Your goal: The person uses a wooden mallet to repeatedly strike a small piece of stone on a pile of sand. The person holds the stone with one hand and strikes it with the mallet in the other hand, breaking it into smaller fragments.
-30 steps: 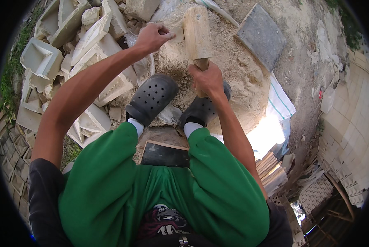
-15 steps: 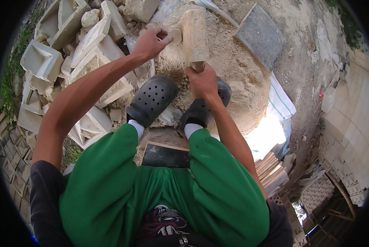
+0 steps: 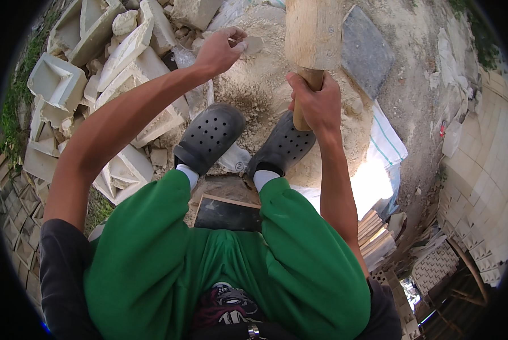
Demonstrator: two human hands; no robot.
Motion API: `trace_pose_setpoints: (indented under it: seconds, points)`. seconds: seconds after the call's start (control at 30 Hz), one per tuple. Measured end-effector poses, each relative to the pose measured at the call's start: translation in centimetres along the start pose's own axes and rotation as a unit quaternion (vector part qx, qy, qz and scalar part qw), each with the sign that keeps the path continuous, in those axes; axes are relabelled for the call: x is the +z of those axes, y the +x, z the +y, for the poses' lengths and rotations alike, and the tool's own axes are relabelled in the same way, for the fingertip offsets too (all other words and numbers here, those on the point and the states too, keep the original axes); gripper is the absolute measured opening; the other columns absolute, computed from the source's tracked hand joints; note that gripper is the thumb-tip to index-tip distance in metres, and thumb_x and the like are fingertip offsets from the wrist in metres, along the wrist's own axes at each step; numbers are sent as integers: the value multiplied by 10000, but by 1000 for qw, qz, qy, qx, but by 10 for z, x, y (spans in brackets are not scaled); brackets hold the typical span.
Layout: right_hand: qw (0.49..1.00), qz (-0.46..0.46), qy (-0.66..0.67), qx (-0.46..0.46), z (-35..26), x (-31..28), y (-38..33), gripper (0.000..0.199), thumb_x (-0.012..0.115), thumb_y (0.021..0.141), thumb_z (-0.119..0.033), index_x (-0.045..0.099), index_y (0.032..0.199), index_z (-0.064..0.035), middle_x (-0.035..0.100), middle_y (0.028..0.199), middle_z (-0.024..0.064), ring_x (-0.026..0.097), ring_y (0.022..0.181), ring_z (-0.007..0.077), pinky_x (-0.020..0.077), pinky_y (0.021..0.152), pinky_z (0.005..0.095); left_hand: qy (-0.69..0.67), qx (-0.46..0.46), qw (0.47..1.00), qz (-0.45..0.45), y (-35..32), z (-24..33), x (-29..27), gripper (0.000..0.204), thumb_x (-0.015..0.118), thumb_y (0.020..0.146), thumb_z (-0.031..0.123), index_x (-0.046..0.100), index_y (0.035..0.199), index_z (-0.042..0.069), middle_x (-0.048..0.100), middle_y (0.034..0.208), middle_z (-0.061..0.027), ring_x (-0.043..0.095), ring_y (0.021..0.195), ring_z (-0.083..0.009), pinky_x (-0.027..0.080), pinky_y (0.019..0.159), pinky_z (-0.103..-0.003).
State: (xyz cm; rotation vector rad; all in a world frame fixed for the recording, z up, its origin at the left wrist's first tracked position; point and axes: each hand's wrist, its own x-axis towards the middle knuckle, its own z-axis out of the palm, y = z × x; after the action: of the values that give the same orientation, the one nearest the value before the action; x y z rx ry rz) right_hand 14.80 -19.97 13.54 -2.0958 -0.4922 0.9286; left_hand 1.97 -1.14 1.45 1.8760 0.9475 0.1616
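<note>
My right hand [image 3: 320, 102] is wrapped around the handle of a wooden mallet [image 3: 315, 34]. The mallet's thick pale head is raised above the heap of crushed, powdery rubble [image 3: 254, 85]. To the left, my left hand [image 3: 223, 52] has its fingers closed on a thin, flat, pale fragment [image 3: 254, 45] that sticks out past the fingertips over the powder. Part of the grip is hidden by the hand itself. My feet, in dark perforated clogs [image 3: 210, 134], stand at the near edge of the heap, below both hands.
Broken white moulded blocks [image 3: 58, 85] are piled at the left. A grey square slab [image 3: 368, 54] lies at the far right of the heap. A white woven sack [image 3: 385, 139] spreads under the powder. Light-coloured blocks [image 3: 480, 164] are stacked at the right edge.
My right hand has lifted the mallet up and to the right, so its head looks larger. My left hand has shifted slightly right and away from me with the fragment.
</note>
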Motion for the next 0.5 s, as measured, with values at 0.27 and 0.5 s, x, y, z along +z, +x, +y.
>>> trace_pose_setpoints:
  seconds: [0.27,0.5]
  points:
    - [999,13,-7,-44,65,49,12,348,746,829,-293,706,950,30,723,751,117,730,686,206,541,627,338,7,-11,1000,-10,8,4,-3,356,768,863,283,718,1100,21,756,991,-126,729,907,-200,560,827,-334]
    - [997,-31,-40,57,26,25,3,387,729,814,-328,706,974,23,713,728,127,697,565,204,556,597,331,-6,-27,999,-22,8,-5,-9,344,794,843,285,733,1060,26,761,938,-110,721,857,-178,555,775,-321]
